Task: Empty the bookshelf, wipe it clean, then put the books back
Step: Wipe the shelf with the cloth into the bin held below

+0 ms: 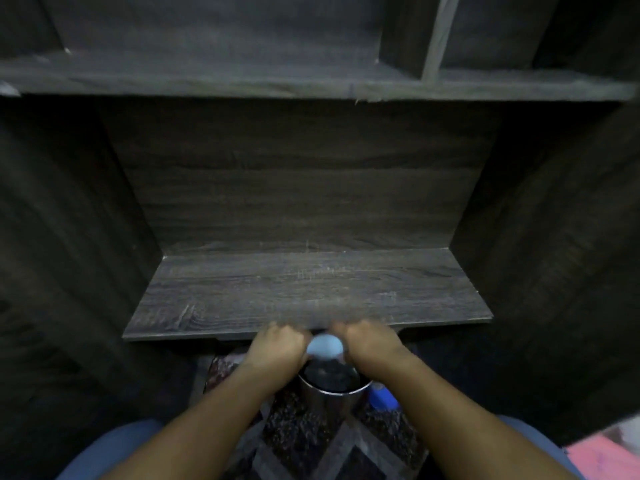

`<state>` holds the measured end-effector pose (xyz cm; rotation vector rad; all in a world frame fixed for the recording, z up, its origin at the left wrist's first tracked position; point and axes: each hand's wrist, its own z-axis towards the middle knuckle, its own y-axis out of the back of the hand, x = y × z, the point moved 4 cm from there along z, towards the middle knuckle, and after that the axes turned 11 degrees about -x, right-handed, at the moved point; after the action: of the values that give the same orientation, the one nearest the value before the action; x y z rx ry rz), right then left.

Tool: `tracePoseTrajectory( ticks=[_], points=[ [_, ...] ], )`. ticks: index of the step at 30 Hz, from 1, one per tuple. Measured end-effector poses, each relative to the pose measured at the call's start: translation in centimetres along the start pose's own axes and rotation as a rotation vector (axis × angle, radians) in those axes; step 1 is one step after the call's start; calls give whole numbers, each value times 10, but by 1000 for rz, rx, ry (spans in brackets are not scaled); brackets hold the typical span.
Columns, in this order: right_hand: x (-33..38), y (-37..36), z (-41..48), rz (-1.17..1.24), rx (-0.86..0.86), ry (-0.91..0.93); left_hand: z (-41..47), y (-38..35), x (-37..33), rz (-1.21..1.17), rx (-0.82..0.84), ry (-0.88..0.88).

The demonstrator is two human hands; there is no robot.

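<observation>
Person crouched or seated close in front of one dark grey-brown wood-grain bookshelf (pixel 308 289). Two horizontal boards are in view: the lower one just ahead of the hands, the upper one across the top. One pale-edged upright divider (pixel 440 36) stands on the upper board, towards the right. Faint light scratches show on the lower board's surface.

Two bare hands, close together, below the front edge of the lower board. Left hand (pixel 278 348): fingers curled in tight. Right hand (pixel 372 342): the same. Between them is one small light-blue cloth (pixel 325 346), bunched into a wad and gripped by both hands, one at each end. The hands are blurred, so I cannot make out single fingers.

Directly under the cloth stands one round shiny metal container (pixel 329 405), upright on the floor, its inside dark. Cannot tell what is in it.

Just beside the container on its right is one bright blue object (pixel 382 398), partly hidden by the right forearm; shape unclear.

Floor: dark speckled covering with pale diagonal bands (pixel 304 434).

Two knees in blue fabric (pixel 114 445), one at each lower side.

One pink item (pixel 602 459) in the lower right corner, cut off by the frame.
</observation>
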<state>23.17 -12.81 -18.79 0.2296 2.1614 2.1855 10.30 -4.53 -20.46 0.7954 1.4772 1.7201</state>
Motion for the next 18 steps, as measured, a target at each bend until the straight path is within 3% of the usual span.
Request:
tracePoseTrajectory(
  ticks=[3,10,15,18],
  points=[
    [1,30,-32,34,-20,12,-15,30,-22,76,-90,-144],
    [-39,166,-76,-128,-578,120,22,184,-64,118,-536,-275],
    [-78,273,-86,-310,-822,99,65,278,-97,211,-856,-360],
    [-104,329,-81,-298,-905,62,98,327,-118,298,-970,-327]
  ],
)
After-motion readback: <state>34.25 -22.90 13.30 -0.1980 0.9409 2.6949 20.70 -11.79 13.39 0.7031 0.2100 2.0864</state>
